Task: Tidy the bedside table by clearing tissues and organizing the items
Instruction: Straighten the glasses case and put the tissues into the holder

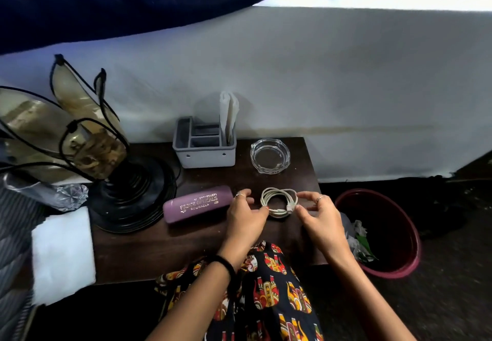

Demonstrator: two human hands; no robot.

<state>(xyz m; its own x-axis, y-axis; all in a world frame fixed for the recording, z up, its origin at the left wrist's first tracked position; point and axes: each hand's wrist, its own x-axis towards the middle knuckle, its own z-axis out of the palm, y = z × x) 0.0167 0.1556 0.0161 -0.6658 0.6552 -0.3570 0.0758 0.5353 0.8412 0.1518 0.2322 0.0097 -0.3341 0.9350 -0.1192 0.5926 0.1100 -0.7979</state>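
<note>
Dark wooden bedside table [149, 255] is set against a white draped wall. Near its front edge a coiled white cable [279, 202] is pinched from both sides: the left hand [246, 221] grips the coil's near left with thumb and fingertips, the right hand [319, 221] pinches the plug end at its near right. A purple glasses case [198, 203] is seen just left of the left hand. Behind, a grey organizer [205, 154] holding folded tissues [228, 117] is placed beside a glass ashtray [270, 155]. A lamp [87, 138] is stood at left; a red bin [383, 234] with crumpled tissues is noted on the floor at right.
</note>
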